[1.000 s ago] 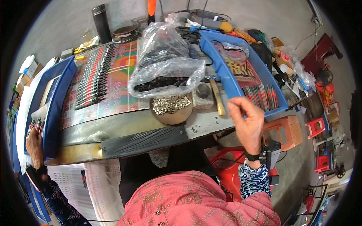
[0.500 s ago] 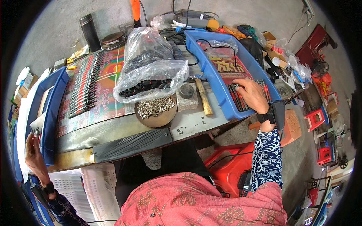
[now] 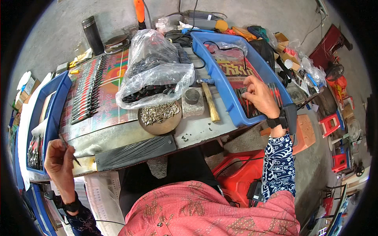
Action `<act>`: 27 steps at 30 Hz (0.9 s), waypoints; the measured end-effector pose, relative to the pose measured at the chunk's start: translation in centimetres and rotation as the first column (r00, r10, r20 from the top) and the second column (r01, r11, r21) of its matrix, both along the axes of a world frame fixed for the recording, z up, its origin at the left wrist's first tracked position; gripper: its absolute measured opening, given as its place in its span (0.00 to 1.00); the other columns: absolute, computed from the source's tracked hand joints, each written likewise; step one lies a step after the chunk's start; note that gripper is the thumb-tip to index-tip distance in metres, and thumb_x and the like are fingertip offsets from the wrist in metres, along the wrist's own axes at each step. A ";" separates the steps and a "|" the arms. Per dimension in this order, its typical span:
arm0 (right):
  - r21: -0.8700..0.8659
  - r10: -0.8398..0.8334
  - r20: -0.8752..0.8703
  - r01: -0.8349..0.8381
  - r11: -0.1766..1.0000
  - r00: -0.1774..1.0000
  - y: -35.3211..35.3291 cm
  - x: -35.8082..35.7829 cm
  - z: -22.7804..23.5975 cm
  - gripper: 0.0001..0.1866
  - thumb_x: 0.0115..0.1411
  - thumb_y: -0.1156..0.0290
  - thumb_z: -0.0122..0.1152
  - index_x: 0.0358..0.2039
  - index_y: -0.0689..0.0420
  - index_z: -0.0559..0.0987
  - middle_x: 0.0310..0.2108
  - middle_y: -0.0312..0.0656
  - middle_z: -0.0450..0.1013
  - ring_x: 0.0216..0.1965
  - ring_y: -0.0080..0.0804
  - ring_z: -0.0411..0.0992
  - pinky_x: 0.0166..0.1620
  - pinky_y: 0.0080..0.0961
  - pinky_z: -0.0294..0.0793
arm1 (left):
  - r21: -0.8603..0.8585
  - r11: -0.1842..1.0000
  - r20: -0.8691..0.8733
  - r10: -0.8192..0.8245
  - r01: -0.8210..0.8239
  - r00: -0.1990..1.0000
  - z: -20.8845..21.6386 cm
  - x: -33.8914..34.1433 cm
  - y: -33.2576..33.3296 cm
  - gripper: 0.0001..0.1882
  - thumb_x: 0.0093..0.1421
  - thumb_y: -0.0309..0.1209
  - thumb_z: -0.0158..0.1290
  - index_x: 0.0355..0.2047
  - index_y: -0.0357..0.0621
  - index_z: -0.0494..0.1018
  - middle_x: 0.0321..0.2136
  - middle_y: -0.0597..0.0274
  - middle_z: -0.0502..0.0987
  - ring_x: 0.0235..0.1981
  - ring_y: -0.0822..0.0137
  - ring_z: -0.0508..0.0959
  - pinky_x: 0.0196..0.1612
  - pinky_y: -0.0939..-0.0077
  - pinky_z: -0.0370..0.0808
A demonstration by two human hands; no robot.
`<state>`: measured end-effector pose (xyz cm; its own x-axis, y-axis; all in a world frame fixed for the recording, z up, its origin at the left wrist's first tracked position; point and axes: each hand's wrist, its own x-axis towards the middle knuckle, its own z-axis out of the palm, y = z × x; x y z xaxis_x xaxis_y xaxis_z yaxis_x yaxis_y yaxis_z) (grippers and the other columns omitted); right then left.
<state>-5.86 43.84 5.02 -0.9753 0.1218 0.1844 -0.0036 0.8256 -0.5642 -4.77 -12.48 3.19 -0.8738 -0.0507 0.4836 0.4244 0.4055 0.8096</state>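
At the lower left, my left hand [image 3: 59,161] is closed on a slim dark rod [image 3: 76,159], its pointed end sticking out toward the table. This hand is beside a narrow blue bin [image 3: 50,135], which has a bundle of red and black rods [image 3: 34,151] at its near end. Over on the right, my right hand [image 3: 260,98] reaches into a larger blue bin [image 3: 232,105], above red and black slim rods [image 3: 275,94]. Its fingers are curled together; anything between the fingertips is too small to make out.
A row of red and black rods [image 3: 86,92] lies on a patterned board [image 3: 108,102]. Mid-table are a clear plastic bag [image 3: 155,74] of black parts, a round dish [image 3: 157,128] with small metal pieces, a wooden-handled hammer [image 3: 211,104] and a metal block [image 3: 193,109].
My left hand has come out of the narrow blue bin toward the right, with a slim dark rod in it. My right hand stays in the large bin, its fingers shifted slightly.
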 end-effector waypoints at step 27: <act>-0.781 0.285 -0.058 -0.221 0.584 0.957 -17.5 7.3 0.0 0.08 0.61 0.79 0.62 0.37 0.60 0.72 0.26 0.33 0.74 0.24 0.16 0.72 0.22 0.12 0.72 | 0.245 0.915 0.224 -0.376 0.322 0.899 1.5 5.5 10.2 0.06 0.59 0.19 0.59 0.37 0.36 0.77 0.21 0.73 0.74 0.19 0.85 0.68 0.22 0.89 0.63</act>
